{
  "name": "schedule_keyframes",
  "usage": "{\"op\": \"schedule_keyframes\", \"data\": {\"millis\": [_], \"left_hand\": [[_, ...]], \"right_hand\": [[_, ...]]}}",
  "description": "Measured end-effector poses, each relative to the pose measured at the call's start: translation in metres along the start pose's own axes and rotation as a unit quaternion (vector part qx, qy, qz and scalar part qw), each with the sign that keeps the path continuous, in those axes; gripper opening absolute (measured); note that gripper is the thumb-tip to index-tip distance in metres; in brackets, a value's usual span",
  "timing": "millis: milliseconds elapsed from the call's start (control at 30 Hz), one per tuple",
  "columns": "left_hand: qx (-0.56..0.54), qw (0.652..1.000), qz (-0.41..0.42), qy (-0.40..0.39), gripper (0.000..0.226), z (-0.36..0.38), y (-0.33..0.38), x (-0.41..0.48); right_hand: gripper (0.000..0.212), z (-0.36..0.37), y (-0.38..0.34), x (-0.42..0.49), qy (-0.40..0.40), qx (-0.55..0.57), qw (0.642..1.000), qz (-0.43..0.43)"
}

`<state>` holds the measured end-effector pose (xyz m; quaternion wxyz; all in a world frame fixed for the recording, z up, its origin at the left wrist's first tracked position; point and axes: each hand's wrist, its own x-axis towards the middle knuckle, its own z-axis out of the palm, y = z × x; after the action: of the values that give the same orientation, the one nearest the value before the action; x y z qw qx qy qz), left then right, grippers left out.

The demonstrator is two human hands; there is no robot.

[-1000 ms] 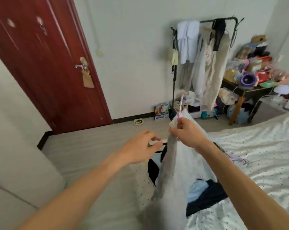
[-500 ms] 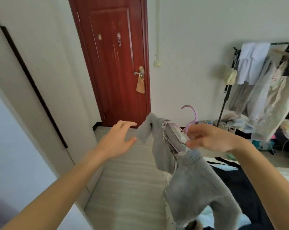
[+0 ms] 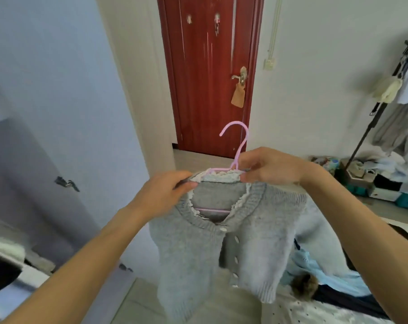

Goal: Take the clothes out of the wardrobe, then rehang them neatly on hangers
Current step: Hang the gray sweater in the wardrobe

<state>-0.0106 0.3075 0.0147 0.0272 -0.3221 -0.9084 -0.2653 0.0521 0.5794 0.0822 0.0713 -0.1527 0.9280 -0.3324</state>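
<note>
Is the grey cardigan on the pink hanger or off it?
On it. The pink hanger has its bar inside the neckline of the grey cardigan and its hook above the collar.

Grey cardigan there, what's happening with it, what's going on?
A person holds the grey cardigan up on a pink hanger, facing a red door. The left hand pinches the collar at one shoulder; the right hand grips the other shoulder beside the hanger's hook. The cardigan sits on the hanger, not yet hung anywhere. More clothes lie on the bed.
</note>
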Motion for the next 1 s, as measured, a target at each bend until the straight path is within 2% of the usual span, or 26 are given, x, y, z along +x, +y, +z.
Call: {"op": "schedule_keyframes", "data": {"millis": [133,233,433,533,633,767,833,1000], "left_hand": [[-0.018,0.998,-0.047,0.027,0.026,-0.016,-0.038,-0.06],[-0.011,0.998,-0.055,0.029,0.023,-0.031,-0.054,-0.095],[-0.013,0.994,-0.093,0.063,0.016,-0.05,-0.068,-0.142],[0.014,0.99,-0.137,0.035,0.026,-0.062,-0.081,-0.161],[0.042,0.985,-0.158,0.047,0.033,-0.067,-0.094,-0.184],[0.045,0.971,-0.192,0.134,0.022,-0.078,-0.113,-0.214],[0.047,0.967,-0.206,0.141,0.02,-0.086,-0.121,-0.225],[0.072,0.964,-0.225,0.118,0.012,-0.09,-0.132,-0.245]], "right_hand": [[0.024,0.068,-0.03,0.02,0.048,-0.054,0.996,-0.053],[0.014,0.114,-0.046,0.037,0.039,-0.083,0.992,-0.086],[0.012,0.188,-0.087,0.077,0.035,-0.11,0.976,-0.186],[0.012,0.208,-0.107,0.092,0.047,-0.084,0.972,-0.217],[0.017,0.212,-0.123,0.104,0.056,-0.064,0.972,-0.22],[0.028,0.223,-0.111,0.118,-0.005,-0.159,0.968,-0.193],[0.032,0.236,-0.104,0.122,-0.019,-0.152,0.971,-0.182],[0.025,0.27,-0.128,0.131,0.032,-0.078,0.965,-0.247]]}}
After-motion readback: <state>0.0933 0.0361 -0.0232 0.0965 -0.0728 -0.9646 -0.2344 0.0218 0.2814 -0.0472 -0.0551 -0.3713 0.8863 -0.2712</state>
